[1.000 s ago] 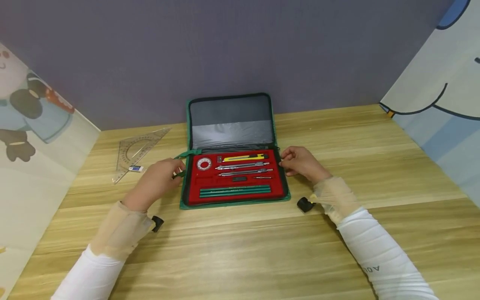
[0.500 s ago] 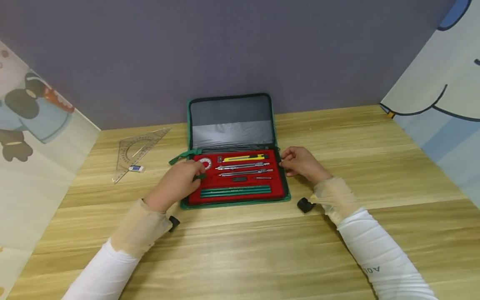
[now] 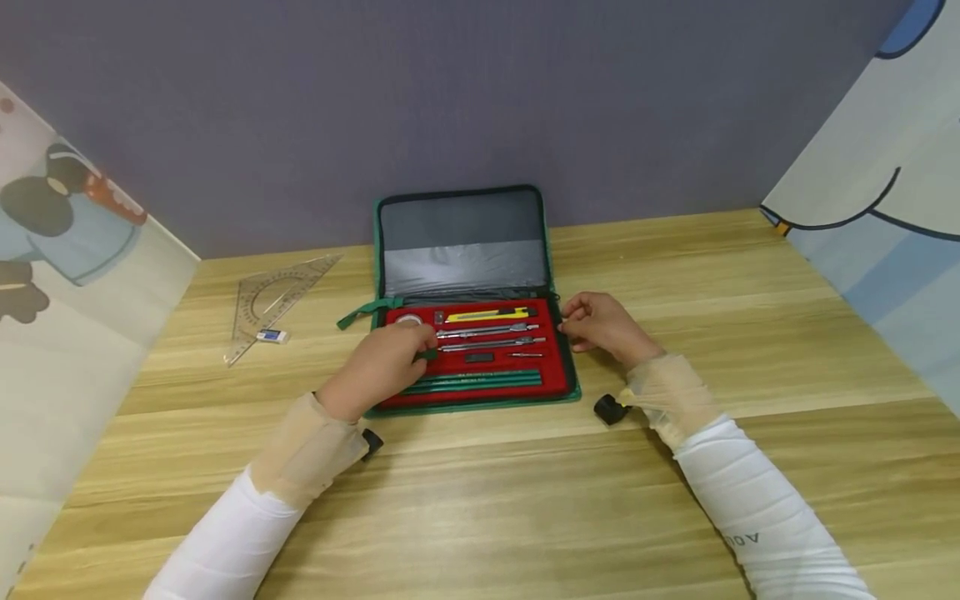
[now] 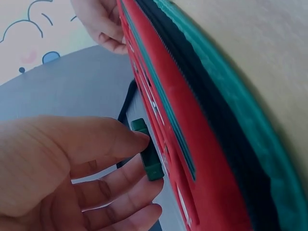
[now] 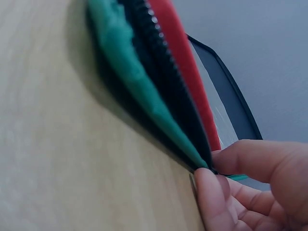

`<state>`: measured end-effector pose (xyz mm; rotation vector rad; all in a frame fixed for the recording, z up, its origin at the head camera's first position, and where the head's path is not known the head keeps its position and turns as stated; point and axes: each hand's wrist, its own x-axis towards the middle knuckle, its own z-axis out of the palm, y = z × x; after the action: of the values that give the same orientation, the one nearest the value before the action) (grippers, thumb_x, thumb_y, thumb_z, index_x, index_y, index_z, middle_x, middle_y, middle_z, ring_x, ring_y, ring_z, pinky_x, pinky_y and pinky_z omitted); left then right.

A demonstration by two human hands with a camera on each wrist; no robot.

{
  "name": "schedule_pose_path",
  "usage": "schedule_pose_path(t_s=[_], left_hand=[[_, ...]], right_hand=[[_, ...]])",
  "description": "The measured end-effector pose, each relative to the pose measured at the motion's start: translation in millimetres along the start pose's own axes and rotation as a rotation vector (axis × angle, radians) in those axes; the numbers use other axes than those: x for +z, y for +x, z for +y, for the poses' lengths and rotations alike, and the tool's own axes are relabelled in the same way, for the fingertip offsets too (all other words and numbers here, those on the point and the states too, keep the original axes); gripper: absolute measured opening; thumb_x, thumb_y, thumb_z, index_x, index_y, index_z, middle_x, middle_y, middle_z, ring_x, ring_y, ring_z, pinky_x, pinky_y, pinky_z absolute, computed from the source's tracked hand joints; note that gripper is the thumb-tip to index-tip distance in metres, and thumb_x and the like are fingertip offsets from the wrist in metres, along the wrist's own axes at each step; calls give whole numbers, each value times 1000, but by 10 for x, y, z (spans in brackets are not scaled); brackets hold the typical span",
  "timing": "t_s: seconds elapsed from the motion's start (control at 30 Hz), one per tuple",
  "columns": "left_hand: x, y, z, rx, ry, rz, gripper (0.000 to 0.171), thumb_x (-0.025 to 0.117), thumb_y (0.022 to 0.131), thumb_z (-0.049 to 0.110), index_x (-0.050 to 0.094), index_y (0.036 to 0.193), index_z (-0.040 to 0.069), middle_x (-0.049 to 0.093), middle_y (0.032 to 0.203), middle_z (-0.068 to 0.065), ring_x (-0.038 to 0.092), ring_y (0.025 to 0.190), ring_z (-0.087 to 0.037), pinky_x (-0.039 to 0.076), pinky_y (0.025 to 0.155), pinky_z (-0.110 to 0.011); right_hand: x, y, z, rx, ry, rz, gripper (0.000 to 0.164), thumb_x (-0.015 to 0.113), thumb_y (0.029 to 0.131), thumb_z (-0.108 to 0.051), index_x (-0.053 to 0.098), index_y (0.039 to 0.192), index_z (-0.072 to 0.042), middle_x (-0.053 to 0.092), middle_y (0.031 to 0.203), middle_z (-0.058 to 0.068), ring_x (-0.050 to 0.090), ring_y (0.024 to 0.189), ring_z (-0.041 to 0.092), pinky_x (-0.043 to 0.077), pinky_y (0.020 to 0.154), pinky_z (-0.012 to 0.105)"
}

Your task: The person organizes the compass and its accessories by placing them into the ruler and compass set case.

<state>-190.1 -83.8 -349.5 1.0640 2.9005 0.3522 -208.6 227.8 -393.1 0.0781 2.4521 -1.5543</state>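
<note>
Green zip case (image 3: pixel 480 407) lies open under the L hand's fingers, its R edge in the R hand's, on a wood-grain surface (image 3: pixel 480 508) reaching out past both. Beyond all the fingers: a grey-purple wall (image 3: pixel 480 92), w/ the case's lid (image 3: pixel 463 218) raised in front of it. Cartoon-print panel (image 3: pixel 82 225) well out to the L of the L fingers.

Red insert (image 3: pixel 557 367) fills the case's near half, directly below the L fingers. L hand (image 3: pixel 378 367) reaches in over it from the near L; thumb & fingers close together, pinching a small piece. R hand (image 3: pixel 600 323) is at the opp. side, thumb & forefinger tight on the case edge by the zip.

Clear set square (image 3: pixel 247 312) flat on the surface, well L of the L fingers. Green pencils (image 3: pixel 495 382) in the insert, nearer the person than the L fingertips, L ends hidden by that hand. Yellow cutter (image 3: pixel 480 316) & two metal instruments (image 3: pixel 520 328) lie btwn the L and R fingers. White ring (image 3: pixel 408 319) just beyond the L fingers, partly covered. White eraser (image 3: pixel 272 337) by the set square's edge. Smallest: dark green piece (image 4: pixel 153 166) in the L fingers, over the insert; can't tell if touching it.
</note>
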Motion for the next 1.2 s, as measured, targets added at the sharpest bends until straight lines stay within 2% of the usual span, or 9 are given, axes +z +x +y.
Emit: schedule_pose_path(t_s=[0.23, 0.4, 0.7, 0.9, 1.2], left_hand=[[14, 65, 83, 40, 0, -17, 18, 61, 79, 1, 61, 96, 6, 62, 91, -7, 56, 81, -19, 47, 70, -31], [33, 106, 116, 40, 0, -36, 20, 61, 79, 0, 61, 97, 6, 63, 93, -7, 57, 84, -20, 47, 73, -32], [93, 149, 127, 67, 29, -44, 22, 60, 79, -1, 62, 99, 6, 62, 95, -6, 57, 83, -20, 48, 68, -32], [89, 161, 150, 81, 25, -36, 21, 61, 79, -1, 62, 100, 6, 63, 95, -7, 58, 83, -20, 48, 69, -31], [112, 178, 150, 50, 17, -61, 21, 62, 80, 2, 62, 101, 7, 62, 97, -6, 57, 84, -19, 47, 71, -31]], right_hand=[[-8, 1, -2, -2, 4, -4, 26, 58, 82, -2, 47, 105, 5, 50, 86, 12, 55, 69, 17, 51, 57, 28], [-13, 14, 5, -2, 14, -9, 26, 58, 82, -2, 47, 105, 5, 50, 86, 12, 55, 70, 17, 51, 57, 28], [-23, 46, 30, 12, -8, -13, 28, 59, 82, -4, 47, 106, 5, 50, 87, 14, 55, 70, 18, 51, 57, 28], [-19, 46, 14, 7, -6, -10, 26, 58, 82, -3, 47, 105, 5, 50, 87, 13, 56, 71, 18, 51, 57, 28], [-20, 30, 10, -4, 6, -15, 27, 59, 82, -3, 47, 105, 5, 51, 86, 13, 56, 69, 17, 51, 57, 28]])
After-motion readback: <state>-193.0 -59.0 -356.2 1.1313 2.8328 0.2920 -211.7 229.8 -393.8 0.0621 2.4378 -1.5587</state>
